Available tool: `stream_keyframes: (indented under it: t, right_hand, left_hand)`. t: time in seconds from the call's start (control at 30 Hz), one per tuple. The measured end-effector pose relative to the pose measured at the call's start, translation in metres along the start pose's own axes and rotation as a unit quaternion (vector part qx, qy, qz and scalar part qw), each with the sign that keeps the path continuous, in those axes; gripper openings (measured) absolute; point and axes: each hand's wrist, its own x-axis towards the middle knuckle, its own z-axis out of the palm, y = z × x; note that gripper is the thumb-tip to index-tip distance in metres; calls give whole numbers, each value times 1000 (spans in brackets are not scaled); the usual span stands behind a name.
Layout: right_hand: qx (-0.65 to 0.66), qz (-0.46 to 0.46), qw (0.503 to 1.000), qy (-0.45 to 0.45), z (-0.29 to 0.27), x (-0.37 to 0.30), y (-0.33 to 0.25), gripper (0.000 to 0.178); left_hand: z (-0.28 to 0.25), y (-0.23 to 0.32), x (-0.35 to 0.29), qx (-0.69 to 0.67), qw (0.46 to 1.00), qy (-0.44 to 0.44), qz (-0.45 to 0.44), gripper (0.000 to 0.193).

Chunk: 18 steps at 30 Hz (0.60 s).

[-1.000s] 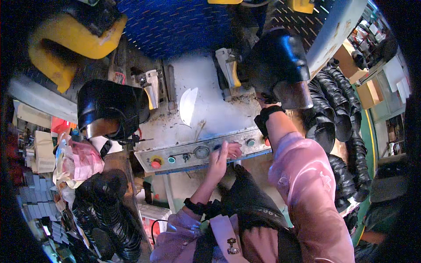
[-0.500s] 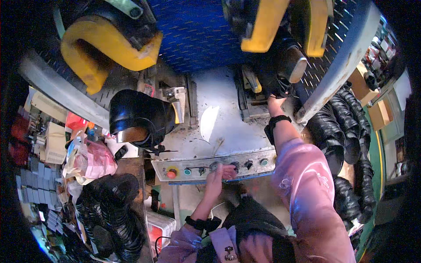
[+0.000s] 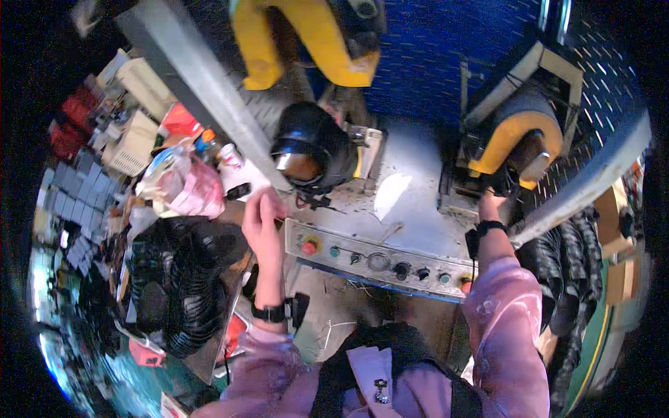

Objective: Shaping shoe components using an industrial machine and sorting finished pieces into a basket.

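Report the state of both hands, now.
Left hand: open, nothing visible in it.
Right hand: at the black piece by the yellow clamp; fingers partly hidden, grip cannot be told.

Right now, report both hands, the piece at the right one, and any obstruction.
Left hand apparently empty, beside control panel's left end. Right hand at black piece, grip unclear. Yellow clamp around black piece, possibly crowding right hand.

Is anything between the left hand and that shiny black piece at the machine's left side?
Yes, in this view: the lower end of the slanted grey bar lies between the left hand and the shiny black piece. Depth is unclear, so whether it blocks a reach I can't tell.
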Motion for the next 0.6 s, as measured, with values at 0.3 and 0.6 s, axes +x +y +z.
stream_keyframes:
  t: [0.3,0.6]
  right_hand:
    - [-182,-46,980,64,-44,-56,-61,33]
    - [253,251,768,-531,-68,-314,-275,43]
  left_hand:
    - [-3,10,73,249,929,-152,229,26]
    - [-38,51,-50,216,837,-237,443,38]
